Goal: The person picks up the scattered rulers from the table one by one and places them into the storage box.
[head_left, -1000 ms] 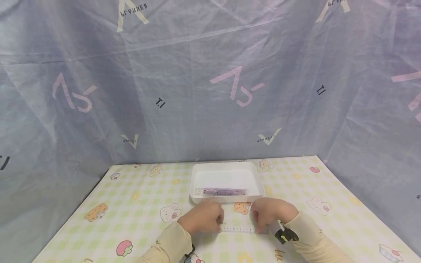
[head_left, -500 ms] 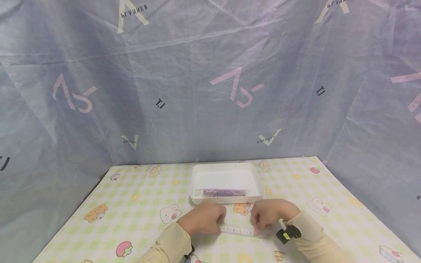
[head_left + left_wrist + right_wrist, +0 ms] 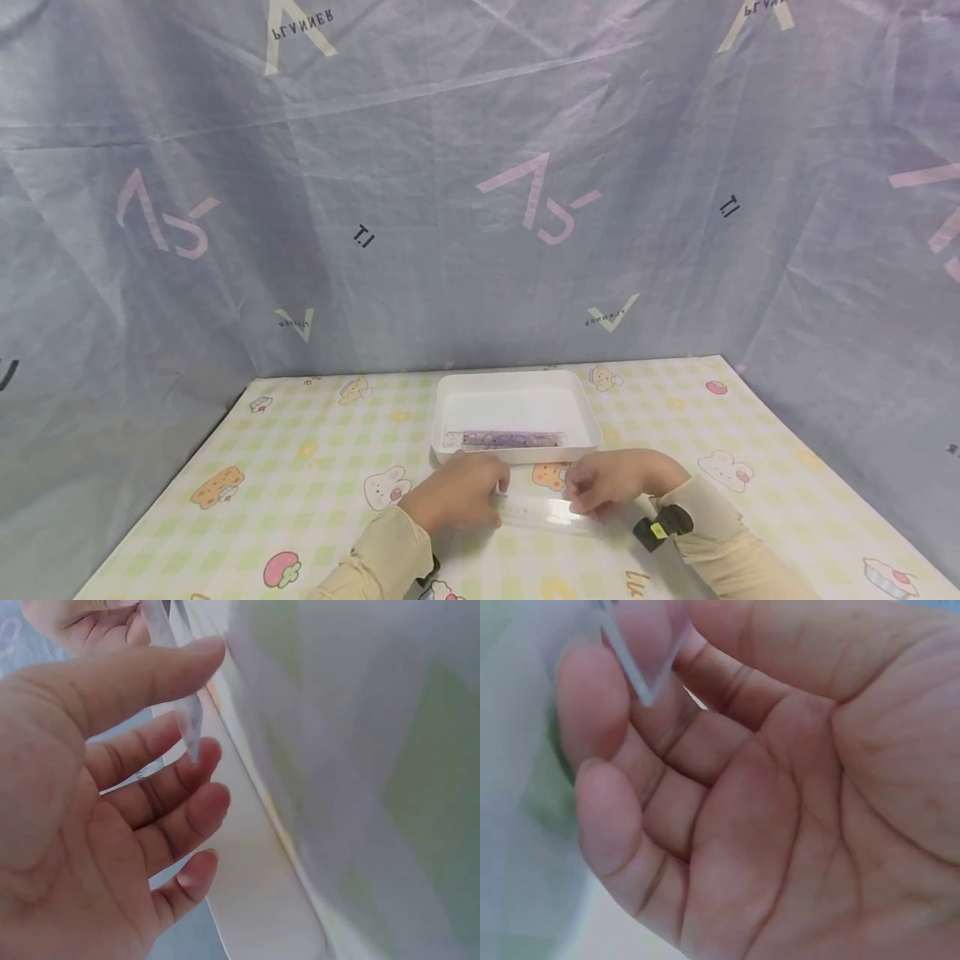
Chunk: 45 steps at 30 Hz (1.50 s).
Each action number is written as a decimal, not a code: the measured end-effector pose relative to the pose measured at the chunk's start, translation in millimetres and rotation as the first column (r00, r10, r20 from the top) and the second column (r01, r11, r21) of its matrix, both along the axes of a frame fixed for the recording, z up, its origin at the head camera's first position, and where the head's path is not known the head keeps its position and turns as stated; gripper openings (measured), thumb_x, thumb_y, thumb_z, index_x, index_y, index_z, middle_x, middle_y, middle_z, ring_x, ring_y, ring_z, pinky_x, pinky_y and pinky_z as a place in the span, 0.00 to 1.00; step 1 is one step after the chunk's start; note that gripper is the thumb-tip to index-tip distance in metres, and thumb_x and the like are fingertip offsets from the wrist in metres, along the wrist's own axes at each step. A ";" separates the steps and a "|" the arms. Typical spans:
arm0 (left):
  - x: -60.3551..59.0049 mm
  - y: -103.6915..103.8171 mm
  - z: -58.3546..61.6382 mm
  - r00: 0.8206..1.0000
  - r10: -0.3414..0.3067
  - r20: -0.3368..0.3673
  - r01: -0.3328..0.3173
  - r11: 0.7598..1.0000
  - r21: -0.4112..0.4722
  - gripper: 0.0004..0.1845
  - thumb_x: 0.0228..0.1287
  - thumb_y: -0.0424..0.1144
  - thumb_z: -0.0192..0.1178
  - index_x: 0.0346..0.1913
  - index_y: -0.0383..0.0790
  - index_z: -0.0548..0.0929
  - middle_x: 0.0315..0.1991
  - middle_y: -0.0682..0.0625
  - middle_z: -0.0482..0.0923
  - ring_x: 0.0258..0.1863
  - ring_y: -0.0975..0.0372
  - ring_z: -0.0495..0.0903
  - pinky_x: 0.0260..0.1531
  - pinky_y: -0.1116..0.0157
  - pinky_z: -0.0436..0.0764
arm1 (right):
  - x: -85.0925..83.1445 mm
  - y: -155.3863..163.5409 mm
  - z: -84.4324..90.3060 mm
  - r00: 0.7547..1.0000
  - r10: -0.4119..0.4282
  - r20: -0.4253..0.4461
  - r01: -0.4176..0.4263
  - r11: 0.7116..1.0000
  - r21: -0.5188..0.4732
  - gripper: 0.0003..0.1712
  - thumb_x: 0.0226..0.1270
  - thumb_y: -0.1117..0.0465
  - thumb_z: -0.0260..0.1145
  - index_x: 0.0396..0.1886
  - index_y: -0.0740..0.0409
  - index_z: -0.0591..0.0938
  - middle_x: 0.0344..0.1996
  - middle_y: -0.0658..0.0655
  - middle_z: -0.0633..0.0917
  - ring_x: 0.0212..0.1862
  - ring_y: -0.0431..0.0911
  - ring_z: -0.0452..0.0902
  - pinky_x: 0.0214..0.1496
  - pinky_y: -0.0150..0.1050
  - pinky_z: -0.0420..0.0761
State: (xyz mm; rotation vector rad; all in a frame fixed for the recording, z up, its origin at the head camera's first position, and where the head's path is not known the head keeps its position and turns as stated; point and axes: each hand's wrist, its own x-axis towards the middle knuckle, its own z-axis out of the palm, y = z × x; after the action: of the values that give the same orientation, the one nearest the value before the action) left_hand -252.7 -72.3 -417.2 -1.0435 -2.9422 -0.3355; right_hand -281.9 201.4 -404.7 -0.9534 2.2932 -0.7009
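A clear plastic ruler (image 3: 542,511) hangs level just above the checked tablecloth, held at both ends. My left hand (image 3: 501,498) pinches its left end between thumb and fingers. In the left wrist view the ruler's end (image 3: 187,724) sits between the thumb and the curled fingers (image 3: 199,761). My right hand (image 3: 577,497) pinches the right end. In the right wrist view that end (image 3: 641,645) pokes out over the fingers (image 3: 592,697). Just beyond the hands stands a white tray (image 3: 517,377), and a purple ruler (image 3: 510,437) lies inside along its near wall.
The table (image 3: 300,467) wears a green and yellow checked cloth with cartoon prints. A grey printed sheet (image 3: 480,183) closes off the back and both sides. Bands with small cameras sit on both wrists.
The clear ruler has come up off the tablecloth and moved slightly toward the tray, with both hands rising along with it.
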 end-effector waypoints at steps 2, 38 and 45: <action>-1.1 -1.9 0.8 1.000 0.003 -0.012 -0.003 1.000 0.015 0.16 0.43 0.40 0.77 0.37 0.49 0.84 0.33 0.63 0.79 0.34 0.70 0.74 0.56 0.54 0.73 | 0.3 -1.1 -0.2 0.999 -0.034 -0.008 0.034 0.999 -0.005 0.10 0.60 0.59 0.73 0.33 0.54 0.78 0.20 0.45 0.75 0.24 0.35 0.68 0.29 0.28 0.69; -17.3 -28.9 24.6 0.991 0.103 -0.080 -0.091 0.986 0.137 0.11 0.55 0.46 0.74 0.40 0.49 0.87 0.34 0.62 0.81 0.35 0.68 0.76 0.43 0.59 0.72 | -1.2 -6.7 22.0 0.859 -0.186 -0.477 0.139 0.981 -0.134 0.17 0.51 0.65 0.78 0.41 0.54 0.83 0.37 0.46 0.82 0.40 0.46 0.78 0.44 0.41 0.78; -22.9 -30.7 25.4 0.978 0.119 -0.170 -0.090 0.981 0.171 0.08 0.55 0.45 0.74 0.32 0.51 0.84 0.33 0.61 0.81 0.37 0.66 0.78 0.42 0.59 0.73 | -1.7 -9.2 23.0 0.812 -0.263 -0.521 0.179 0.962 -0.206 0.14 0.52 0.66 0.78 0.35 0.53 0.81 0.33 0.48 0.82 0.33 0.41 0.76 0.37 0.36 0.76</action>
State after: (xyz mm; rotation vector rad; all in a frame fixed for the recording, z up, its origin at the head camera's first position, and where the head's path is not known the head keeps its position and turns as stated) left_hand -275.6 -103.0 -391.8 -0.8472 -2.7429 -0.4458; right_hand -283.7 192.3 -381.7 -1.0669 2.9298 -0.7784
